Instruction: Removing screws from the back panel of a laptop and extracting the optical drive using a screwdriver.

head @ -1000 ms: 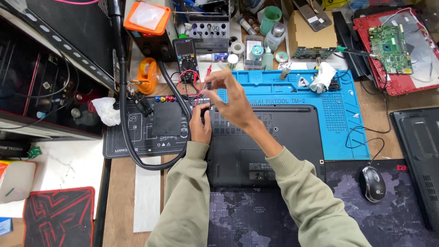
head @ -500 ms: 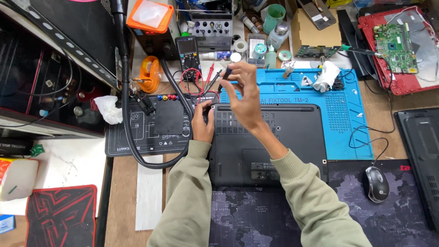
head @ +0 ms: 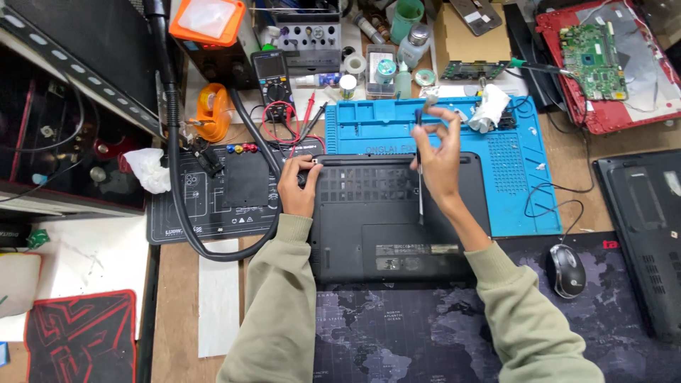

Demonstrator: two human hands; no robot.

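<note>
laptop underside (head: 397, 227): matt black
repair mat (head: 511, 163): bright blue
desk mat (head: 425, 333): dark world-map print
sleeves (head: 277, 312): pale olive
mouse (head: 565, 270): black and grey
open laptop shell (head: 603, 120): red

Black laptop (head: 397, 227) bottom-up on blue mat; thin screwdriver (head: 419, 177) upright above.

One head-worn camera looks almost straight down from above the bench (head: 177, 305), close enough that both sleeves fill the lower edge, the laptop (head: 383, 220) centred, clutter along the top.
</note>
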